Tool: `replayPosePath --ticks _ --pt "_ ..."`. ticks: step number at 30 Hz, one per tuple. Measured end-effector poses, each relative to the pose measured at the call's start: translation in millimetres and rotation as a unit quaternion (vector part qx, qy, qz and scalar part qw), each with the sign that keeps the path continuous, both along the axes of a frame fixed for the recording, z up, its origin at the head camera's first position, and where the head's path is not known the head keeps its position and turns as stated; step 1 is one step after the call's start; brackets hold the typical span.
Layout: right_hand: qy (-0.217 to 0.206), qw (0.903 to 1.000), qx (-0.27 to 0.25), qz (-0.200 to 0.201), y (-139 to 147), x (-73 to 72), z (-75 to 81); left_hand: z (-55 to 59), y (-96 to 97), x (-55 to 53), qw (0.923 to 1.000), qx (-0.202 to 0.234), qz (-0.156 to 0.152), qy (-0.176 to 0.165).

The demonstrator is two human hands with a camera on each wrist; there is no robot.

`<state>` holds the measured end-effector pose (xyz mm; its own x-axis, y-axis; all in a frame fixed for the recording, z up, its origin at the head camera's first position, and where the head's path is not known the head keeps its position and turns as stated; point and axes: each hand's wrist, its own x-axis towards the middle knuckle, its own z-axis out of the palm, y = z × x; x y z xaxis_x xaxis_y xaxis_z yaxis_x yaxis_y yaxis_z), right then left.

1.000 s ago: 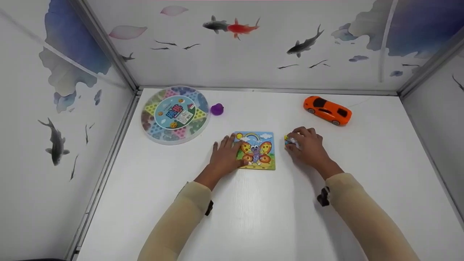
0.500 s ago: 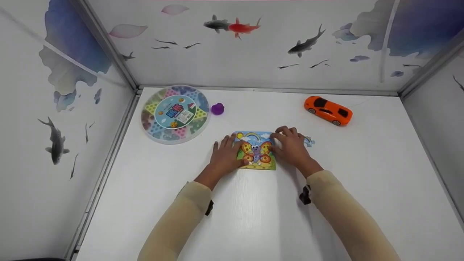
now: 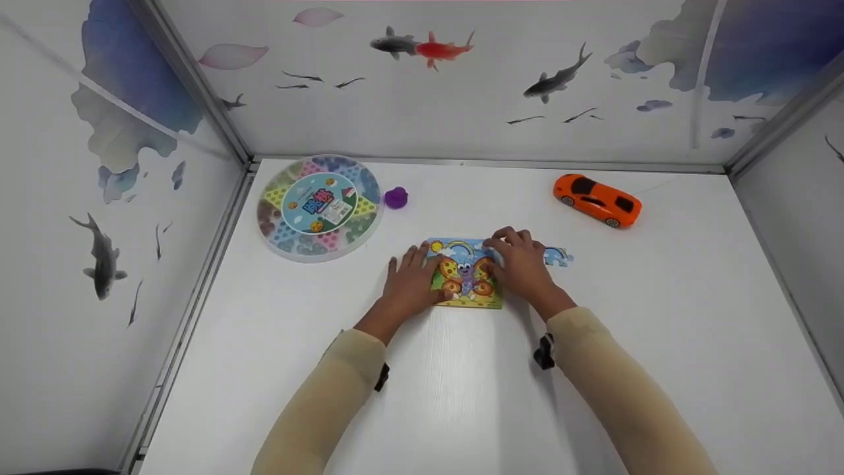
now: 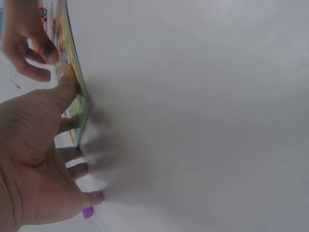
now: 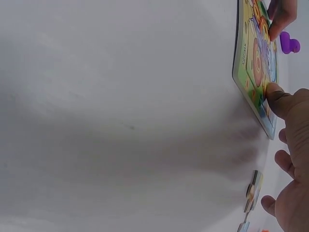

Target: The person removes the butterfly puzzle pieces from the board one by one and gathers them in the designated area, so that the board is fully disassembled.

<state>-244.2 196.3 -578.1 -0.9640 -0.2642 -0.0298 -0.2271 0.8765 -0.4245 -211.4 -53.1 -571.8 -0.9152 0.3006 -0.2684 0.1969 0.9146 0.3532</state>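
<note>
— Thumb (image 5: pixel 274 93) of the right hand (image 3: pixel 524 267) first: what does it do?

— It rests on the butterfly puzzle (image 3: pixel 466 284), towards the right side, the other fingers bent near the upper right corner. Whether they pinch a piece or only press, I can't tell.

— And the left hand (image 3: pixel 410 280)?

— Fingers spread wide over the puzzle's left edge, thumb on the near part, pinching nothing. I'd call that a steadying touch.

— How would you do it well?

— Line up the outlines by eye, then push straight down with a fingertip, never sideways, the left hand bearing lightly. A slanted push could lift a neighbouring piece.

— Anything just past the fingers?

— A loose jigsaw section (image 3: pixel 558 256) lies beside the right hand, partly hidden. Mind the little finger doesn't nudge it.

— Farther out?

— On the same white table (image 3: pixel 435 396), an orange car (image 3: pixel 597 201) at the back right, and a purple toy (image 3: pixel 395 198) just beside the round game box (image 3: pixel 320 208), back left.
</note>
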Motion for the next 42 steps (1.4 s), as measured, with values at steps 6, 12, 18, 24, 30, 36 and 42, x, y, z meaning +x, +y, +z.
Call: replayPosePath --ticks 6,12,18,24,30,36,42 --pt "0.003 1.0000 -0.004 0.004 -6.0 -1.5 -0.8 1.5 0.5 0.3 1.0000 -0.004 -0.001 -0.001" --pt "-0.004 1.0000 0.001 0.003 -11.7 -2.7 -0.4 4.0 0.9 1.1 0.9999 -0.014 -0.004 0.002" --pt "-0.016 0.9998 0.012 0.007 -15.7 -3.3 5.5 5.4 0.5 0.3 0.9999 -0.011 -0.003 -0.004" --pt "-0.012 0.9993 0.027 0.020 -16.2 -5.3 4.9 3.5 1.4 -1.1 0.9999 -0.002 0.003 -0.012" --pt "-0.008 0.9994 0.025 0.022 -16.5 -6.0 5.1 2.5 1.7 -1.6 0.9999 -0.002 0.003 -0.014" --pt "-0.010 0.9993 0.028 0.021 -16.9 -6.9 3.5 4.0 1.1 -0.9 0.9998 0.010 0.005 -0.017" --pt "-0.016 0.9993 0.025 0.022 -17.2 -7.5 3.8 3.6 0.3 -1.1 0.9998 0.007 0.003 -0.018"
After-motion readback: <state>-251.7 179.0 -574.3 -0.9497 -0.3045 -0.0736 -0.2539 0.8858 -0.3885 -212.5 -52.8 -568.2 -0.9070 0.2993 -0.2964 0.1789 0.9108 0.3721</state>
